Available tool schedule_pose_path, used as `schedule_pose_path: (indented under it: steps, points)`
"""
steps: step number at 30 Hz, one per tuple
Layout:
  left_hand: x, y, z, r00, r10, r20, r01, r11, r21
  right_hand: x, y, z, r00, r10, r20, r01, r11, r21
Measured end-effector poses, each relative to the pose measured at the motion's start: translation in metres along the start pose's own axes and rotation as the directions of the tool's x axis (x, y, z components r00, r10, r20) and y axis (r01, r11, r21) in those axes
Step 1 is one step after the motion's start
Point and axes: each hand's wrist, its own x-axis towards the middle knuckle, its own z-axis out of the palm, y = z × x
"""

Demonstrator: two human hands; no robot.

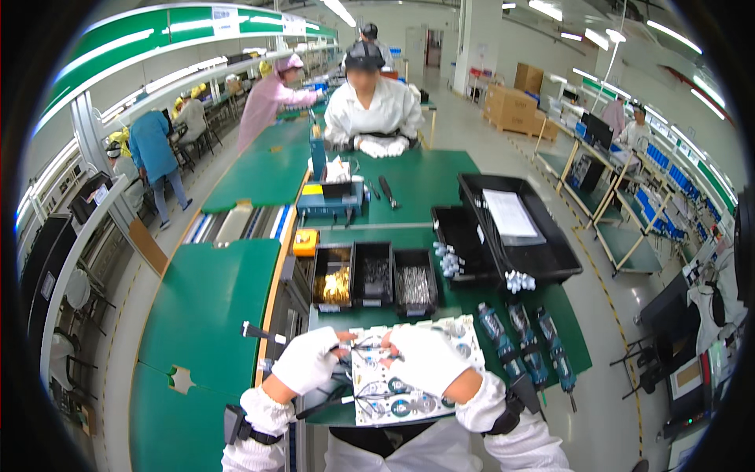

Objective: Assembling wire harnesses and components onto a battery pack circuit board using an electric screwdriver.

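A white panel (409, 405) with round blue-grey parts and black cables lies in front of me on the green bench. My left hand (308, 362), in a white glove with bare fingertips, is closed at the panel's left edge on what looks like a black cable. Across the panel's upper part, my right hand (431, 358) has its fingers bent together near the left hand's fingertips. What they hold, if anything, is too small to make out. Black cables (330, 400) run off the panel's left side beneath my left hand.
Beyond the panel stand three black bins (372, 271) of small metal parts. Three electric screwdrivers (525, 346) lie to the right, below large black trays (550, 228). A blue device (334, 206) sits farther back. Opposite me, a person (373, 110) stands at the bench.
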Motion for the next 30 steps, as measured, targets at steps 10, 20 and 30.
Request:
schedule_pose_path:
  steps: [10,20,30]
  points:
    - [0.014,0.020,0.004,0.973,-0.196,0.123,0.219,0.950,-0.224,0.000,0.009,-0.008,0.994,0.103,-0.020,-0.100,0.991,0.093]
    - [0.015,0.018,0.008,0.915,-0.361,0.179,0.400,0.867,-0.296,0.007,0.023,-0.005,0.998,-0.017,0.057,0.014,0.999,0.043]
    - [0.014,0.017,0.025,0.884,-0.461,0.080,0.437,0.752,-0.493,0.012,0.022,-0.008,0.985,-0.159,0.068,0.158,0.987,0.028]
